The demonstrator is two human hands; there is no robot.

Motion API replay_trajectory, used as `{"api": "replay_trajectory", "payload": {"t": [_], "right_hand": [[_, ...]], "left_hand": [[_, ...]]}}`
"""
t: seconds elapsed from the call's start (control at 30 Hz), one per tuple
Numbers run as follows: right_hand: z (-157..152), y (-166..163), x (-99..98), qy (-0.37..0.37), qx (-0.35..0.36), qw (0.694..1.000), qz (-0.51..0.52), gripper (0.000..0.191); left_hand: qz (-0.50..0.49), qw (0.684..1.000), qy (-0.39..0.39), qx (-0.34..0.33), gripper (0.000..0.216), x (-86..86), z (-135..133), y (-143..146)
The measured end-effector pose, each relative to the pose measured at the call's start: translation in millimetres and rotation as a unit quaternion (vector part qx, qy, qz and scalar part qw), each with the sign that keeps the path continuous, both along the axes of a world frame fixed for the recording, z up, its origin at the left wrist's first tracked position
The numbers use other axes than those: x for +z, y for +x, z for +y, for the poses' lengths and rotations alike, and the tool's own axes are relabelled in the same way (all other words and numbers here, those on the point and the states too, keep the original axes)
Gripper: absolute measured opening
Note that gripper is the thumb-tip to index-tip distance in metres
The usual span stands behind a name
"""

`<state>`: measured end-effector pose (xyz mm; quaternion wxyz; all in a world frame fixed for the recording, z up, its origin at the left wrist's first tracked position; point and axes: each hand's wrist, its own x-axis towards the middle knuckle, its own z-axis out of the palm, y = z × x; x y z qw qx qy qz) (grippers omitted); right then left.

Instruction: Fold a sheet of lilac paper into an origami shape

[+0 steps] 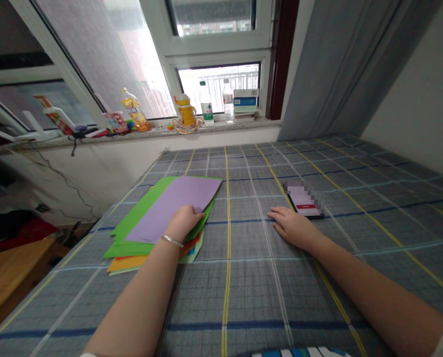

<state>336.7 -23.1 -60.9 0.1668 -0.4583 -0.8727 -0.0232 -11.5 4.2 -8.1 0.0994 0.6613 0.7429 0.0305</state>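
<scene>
My left hand (184, 221), with a silver bangle on the wrist, is closed at the near right edge of a purple sheet of paper (172, 203). Its thumb points right and the other fingertips are partly hidden. The purple sheet lies askew on top of a stack of coloured paper. Green sheets (143, 204) stick out around it, and orange paper (132, 264) shows at the near side. My right hand (291, 225) rests palm down on the checked bedspread, fingers stretched to the left, holding nothing. Just beyond it lies a phone (305, 204) with its screen lit and partly pixelated.
A grey checked bedspread (251, 277) covers the surface. On the windowsill (239, 124) stand a yellow cup (186, 111), a green-capped bottle (206, 106), a clear bottle (228, 101), boxes (245, 103) and an orange-drink bottle (135, 111). A wooden piece of furniture (16, 267) stands lower left.
</scene>
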Motion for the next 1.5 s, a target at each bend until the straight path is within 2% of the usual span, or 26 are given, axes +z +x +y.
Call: {"api": "replay_trajectory", "payload": {"t": [0.13,0.3,0.4,0.57,0.77,0.9,1.0,1.1,1.2,1.3,1.5], "right_hand": [[-0.1,0.1,0.1,-0.002,0.000,1.000,-0.004,0.037],[-0.2,0.2,1.0,-0.002,-0.001,1.000,0.005,0.037],[-0.4,-0.3,1.9,-0.008,-0.003,1.000,0.014,0.037],[-3.2,-5.4,3.8,-0.017,-0.013,0.999,0.035,0.042],[-12.3,-21.4,6.1,-0.007,0.018,0.998,0.065,0.054],[-18.4,-31.6,4.9,0.007,0.061,0.995,0.079,0.058],[-20.7,-35.5,4.8,0.038,0.069,0.994,0.078,0.053],[-20.0,-34.7,5.6,0.054,0.094,0.992,0.066,0.032],[-15.7,-27.7,4.7,0.026,0.145,0.986,0.074,0.022],[-8.8,-14.6,2.1,-0.044,0.172,0.977,0.117,0.026],[-2.1,14.5,4.5,-0.209,0.184,0.944,0.177,0.020]], "left_hand": [[-0.039,0.999,-0.010,-0.007,0.040,-3.0,6.1,-8.9],[-0.039,0.999,0.012,-0.021,0.026,-3.9,2.6,-2.9],[-0.003,0.999,0.032,-0.035,0.022,-2.7,-4.8,14.6],[-0.001,0.995,0.038,-0.093,0.026,-1.5,-26.1,61.5],[-0.092,0.977,0.002,-0.191,0.023,-6.5,-47.5,106.8],[-0.165,0.955,-0.011,-0.248,0.023,-8.7,-56.6,119.7],[-0.198,0.932,-0.028,-0.304,0.020,-7.3,-63.5,124.2],[-0.227,0.909,-0.031,-0.348,0.015,-4.0,-67.0,121.7],[-0.206,0.918,0.018,-0.338,0.013,-1.4,-62.2,106.9],[-0.150,0.932,0.085,-0.320,0.021,-3.3,-47.8,80.9],[-0.083,0.940,0.081,-0.321,0.040,-18.7,-14.3,32.7]]}}
